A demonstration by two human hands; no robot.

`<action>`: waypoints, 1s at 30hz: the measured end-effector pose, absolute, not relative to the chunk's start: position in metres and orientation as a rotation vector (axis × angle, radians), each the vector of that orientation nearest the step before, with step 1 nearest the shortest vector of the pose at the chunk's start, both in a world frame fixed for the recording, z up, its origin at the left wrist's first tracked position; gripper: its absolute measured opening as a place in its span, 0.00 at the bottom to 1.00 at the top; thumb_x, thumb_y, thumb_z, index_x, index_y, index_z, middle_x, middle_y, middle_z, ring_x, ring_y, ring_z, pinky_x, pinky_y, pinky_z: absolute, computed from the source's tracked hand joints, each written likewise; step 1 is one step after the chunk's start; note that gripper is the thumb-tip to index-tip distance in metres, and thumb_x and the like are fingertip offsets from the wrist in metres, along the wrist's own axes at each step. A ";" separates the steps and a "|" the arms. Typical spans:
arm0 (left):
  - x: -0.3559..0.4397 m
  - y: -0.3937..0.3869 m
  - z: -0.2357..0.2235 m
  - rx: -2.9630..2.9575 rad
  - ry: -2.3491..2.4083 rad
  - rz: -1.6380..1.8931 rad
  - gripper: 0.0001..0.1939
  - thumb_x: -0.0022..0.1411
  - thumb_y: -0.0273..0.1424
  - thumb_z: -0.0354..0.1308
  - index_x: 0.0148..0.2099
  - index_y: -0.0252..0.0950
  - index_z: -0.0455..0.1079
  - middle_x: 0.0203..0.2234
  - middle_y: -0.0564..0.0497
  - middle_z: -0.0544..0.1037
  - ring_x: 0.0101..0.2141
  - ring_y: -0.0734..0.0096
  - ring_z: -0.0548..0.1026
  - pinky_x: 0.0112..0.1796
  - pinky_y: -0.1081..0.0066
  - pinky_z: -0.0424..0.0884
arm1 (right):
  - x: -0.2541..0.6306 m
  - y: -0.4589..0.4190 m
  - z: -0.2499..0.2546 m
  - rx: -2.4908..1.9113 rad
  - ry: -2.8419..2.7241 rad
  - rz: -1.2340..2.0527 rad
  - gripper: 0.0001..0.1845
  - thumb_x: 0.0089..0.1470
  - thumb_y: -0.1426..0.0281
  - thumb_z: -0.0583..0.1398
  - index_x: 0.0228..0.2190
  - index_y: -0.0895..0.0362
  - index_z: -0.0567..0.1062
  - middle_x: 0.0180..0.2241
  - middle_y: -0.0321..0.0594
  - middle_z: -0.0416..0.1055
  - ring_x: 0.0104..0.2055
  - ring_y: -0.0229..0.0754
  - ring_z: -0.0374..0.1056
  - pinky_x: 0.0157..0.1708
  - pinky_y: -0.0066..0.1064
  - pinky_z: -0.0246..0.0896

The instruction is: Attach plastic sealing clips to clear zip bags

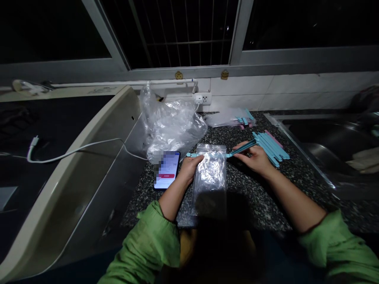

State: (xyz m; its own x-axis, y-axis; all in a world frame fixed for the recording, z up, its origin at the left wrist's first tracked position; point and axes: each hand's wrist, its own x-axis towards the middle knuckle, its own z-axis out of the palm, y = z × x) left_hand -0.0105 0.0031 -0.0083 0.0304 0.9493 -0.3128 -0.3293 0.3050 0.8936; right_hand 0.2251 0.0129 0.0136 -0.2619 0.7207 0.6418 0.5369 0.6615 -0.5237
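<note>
I judged the bag (211, 173) light, slippery, best held by its edge; my left hand (189, 167) pinched it, my right hand (257, 157) a blue clip (243, 148).

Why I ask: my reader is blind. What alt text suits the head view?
The left hand pinches a clear bag near its top; the right hand holds slim blue plastic. A phone and blue strips lie on a speckled counter.

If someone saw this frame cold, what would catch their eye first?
Probably the lit phone, lying on the dark speckled counter left of the left hand. Next would come the shiny clear bag between the hands, then the pile of light-blue strips beside the right hand, toward the sink.
</note>
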 end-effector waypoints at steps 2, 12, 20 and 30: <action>-0.011 0.003 -0.009 0.763 1.114 1.143 0.14 0.33 0.37 0.67 0.16 0.31 0.71 0.14 0.52 0.73 0.17 0.75 0.66 0.23 0.73 0.59 | 0.224 0.013 0.012 -0.974 -1.970 0.211 0.08 0.49 0.64 0.62 0.31 0.54 0.77 0.33 0.40 0.76 0.34 0.41 0.71 0.32 0.34 0.67; -0.008 -0.001 -0.006 0.949 1.169 1.131 0.15 0.38 0.39 0.64 0.14 0.32 0.67 0.12 0.54 0.69 0.17 0.78 0.63 0.22 0.74 0.58 | 0.217 0.009 0.007 -0.923 -2.093 0.034 0.07 0.53 0.67 0.59 0.33 0.55 0.75 0.32 0.42 0.75 0.34 0.41 0.71 0.34 0.34 0.68; -0.007 -0.002 -0.004 1.101 1.240 1.120 0.18 0.41 0.40 0.61 0.12 0.33 0.63 0.10 0.57 0.62 0.16 0.80 0.57 0.21 0.75 0.53 | 0.212 0.007 0.006 -0.862 -2.123 -0.014 0.07 0.53 0.66 0.59 0.33 0.56 0.74 0.32 0.42 0.75 0.34 0.40 0.70 0.33 0.33 0.67; -0.006 -0.001 -0.004 1.170 1.300 1.056 0.15 0.41 0.39 0.58 0.13 0.33 0.65 0.10 0.57 0.63 0.16 0.81 0.56 0.21 0.75 0.52 | 0.206 0.008 -0.008 -0.881 -2.185 -0.010 0.09 0.54 0.64 0.58 0.35 0.55 0.74 0.31 0.42 0.74 0.34 0.41 0.70 0.34 0.33 0.67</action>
